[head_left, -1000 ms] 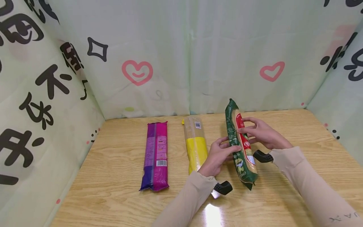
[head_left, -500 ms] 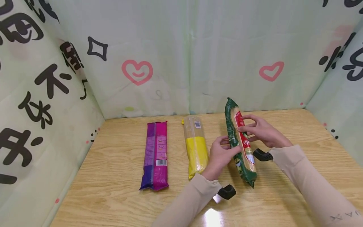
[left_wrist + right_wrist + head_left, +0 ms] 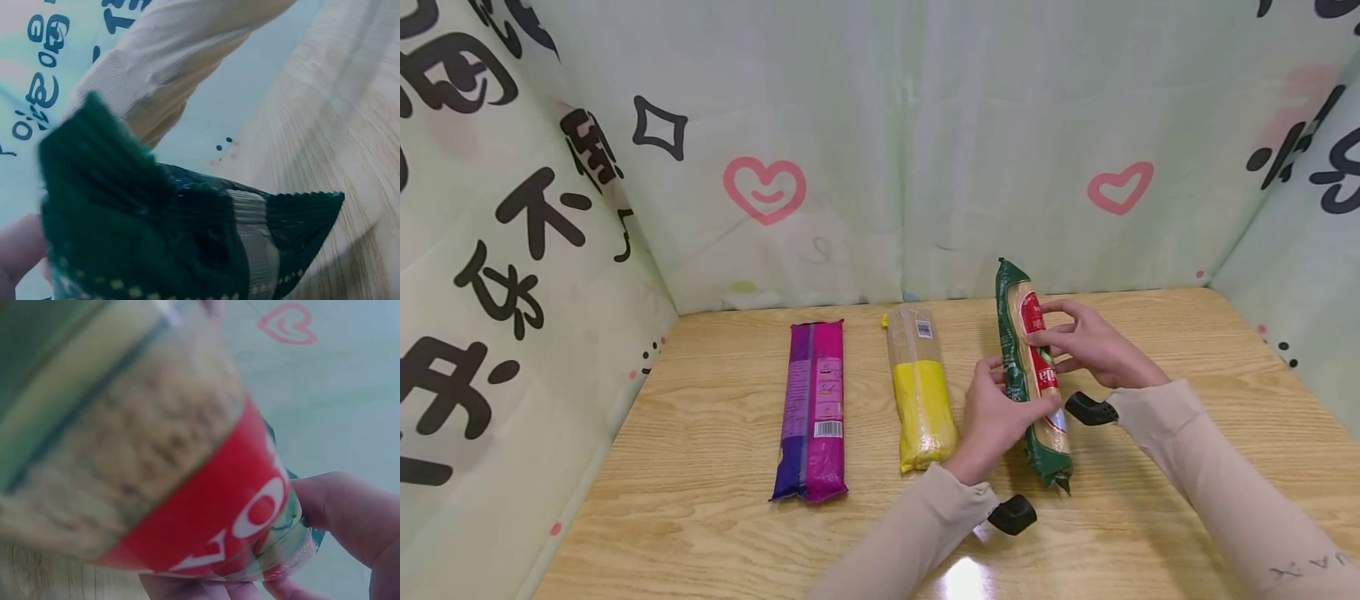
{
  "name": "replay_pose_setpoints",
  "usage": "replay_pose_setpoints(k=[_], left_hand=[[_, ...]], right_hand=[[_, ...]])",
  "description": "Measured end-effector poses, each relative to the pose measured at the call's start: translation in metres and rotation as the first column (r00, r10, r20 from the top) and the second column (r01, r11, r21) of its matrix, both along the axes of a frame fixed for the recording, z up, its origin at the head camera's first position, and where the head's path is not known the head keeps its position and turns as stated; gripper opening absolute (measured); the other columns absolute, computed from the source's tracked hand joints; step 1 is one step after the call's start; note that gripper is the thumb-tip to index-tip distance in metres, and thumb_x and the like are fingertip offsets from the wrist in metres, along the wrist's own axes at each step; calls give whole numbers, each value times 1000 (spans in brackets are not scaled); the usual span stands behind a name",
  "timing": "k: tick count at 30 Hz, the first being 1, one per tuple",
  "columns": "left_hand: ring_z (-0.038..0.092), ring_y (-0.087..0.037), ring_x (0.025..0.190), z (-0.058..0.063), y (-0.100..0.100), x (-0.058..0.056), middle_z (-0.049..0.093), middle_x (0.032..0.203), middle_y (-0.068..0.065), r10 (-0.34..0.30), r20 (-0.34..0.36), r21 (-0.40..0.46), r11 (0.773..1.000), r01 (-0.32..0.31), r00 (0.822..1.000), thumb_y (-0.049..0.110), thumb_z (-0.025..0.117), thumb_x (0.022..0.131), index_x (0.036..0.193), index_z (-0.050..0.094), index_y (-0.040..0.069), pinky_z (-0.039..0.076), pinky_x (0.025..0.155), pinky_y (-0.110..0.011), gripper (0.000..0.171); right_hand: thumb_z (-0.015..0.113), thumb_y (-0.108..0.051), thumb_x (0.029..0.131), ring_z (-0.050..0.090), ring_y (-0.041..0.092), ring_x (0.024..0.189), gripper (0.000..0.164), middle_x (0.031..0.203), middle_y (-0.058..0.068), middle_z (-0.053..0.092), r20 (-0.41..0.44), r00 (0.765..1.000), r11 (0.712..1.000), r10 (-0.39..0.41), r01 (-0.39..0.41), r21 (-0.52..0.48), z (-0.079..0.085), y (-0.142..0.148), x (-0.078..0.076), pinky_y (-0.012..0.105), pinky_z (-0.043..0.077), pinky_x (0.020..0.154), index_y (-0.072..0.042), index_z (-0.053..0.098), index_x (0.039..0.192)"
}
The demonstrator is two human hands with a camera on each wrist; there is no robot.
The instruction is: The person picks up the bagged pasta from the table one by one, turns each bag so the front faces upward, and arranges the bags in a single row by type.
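Note:
Both hands hold a long green packet (image 3: pixel 1032 379) right of centre, over the wooden table. Tan contents and a red label show on its front, and its upper end leans slightly left. My left hand (image 3: pixel 996 421) grips the lower half, thumb across the front and other fingers mostly hidden behind. Higher up, on the packet's right side, my right hand (image 3: pixel 1093 346) grips it between thumb and fingers. The left wrist view shows the crimped green end of the packet (image 3: pixel 206 231) close up; the right wrist view shows its red label (image 3: pixel 206 519) beside the right thumb (image 3: pixel 350 509).
A yellow packet (image 3: pixel 921 408) with a see-through upper part lies just left of my left hand. Farther left lies a purple and pink packet (image 3: pixel 811 417). Printed curtains (image 3: pixel 820 100) enclose the wooden table (image 3: pixel 700 467) at the back and sides.
My left hand has shifted right, its thumb reaching farther across the packet's front. The packet has turned a little and its lower end has moved slightly up and left. The right hand has barely moved.

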State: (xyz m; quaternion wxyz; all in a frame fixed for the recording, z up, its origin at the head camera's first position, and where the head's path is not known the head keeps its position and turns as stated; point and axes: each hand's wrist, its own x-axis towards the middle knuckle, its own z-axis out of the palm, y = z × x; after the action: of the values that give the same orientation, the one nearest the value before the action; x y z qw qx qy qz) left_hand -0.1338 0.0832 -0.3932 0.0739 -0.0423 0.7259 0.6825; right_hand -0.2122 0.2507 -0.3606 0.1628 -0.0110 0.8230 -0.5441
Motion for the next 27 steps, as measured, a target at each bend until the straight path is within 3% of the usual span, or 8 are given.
replay_pose_setpoints(k=[6, 16, 21, 27], left_hand=[[57, -8, 86, -4, 2, -1, 56, 105, 2, -24, -15, -14, 1000, 24, 1000, 20, 89, 70, 128, 49, 19, 55, 79, -29, 71], [59, -12, 84, -6, 4, -4, 58, 101, 0, -29, 18, -20, 999, 29, 999, 7, 86, 70, 124, 48, 16, 58, 81, -35, 67], [59, -16, 86, -9, 3, -6, 56, 103, -2, -18, 40, 28, 999, 16, 999, -1, 82, 71, 124, 48, 15, 58, 83, -39, 65], [60, -20, 90, -10, 3, -9, 55, 105, -4, 5, 79, 102, 995, -13, 997, -4, 80, 73, 122, 48, 16, 58, 86, -46, 62]], right_hand=[[67, -26, 96, 61, 19, 80, 78, 118, 24, 58, -2, 1000, 1000, -3, 3, 1, -1, 1, 0, 38, 62, 72, -2, 19, 152], [66, -24, 96, 60, 21, 84, 79, 116, 24, 57, -6, 999, 998, 41, -41, 53, -1, -2, 0, 40, 62, 72, 1, 16, 152], [65, -25, 97, 62, 22, 87, 79, 112, 23, 58, -11, 997, 993, 77, -75, 89, -2, -2, -1, 43, 61, 73, 2, 15, 152], [63, -28, 98, 63, 27, 94, 79, 123, 32, 53, 5, 995, 984, 103, -102, 147, 1, -1, 1, 45, 61, 76, 4, 16, 152]])
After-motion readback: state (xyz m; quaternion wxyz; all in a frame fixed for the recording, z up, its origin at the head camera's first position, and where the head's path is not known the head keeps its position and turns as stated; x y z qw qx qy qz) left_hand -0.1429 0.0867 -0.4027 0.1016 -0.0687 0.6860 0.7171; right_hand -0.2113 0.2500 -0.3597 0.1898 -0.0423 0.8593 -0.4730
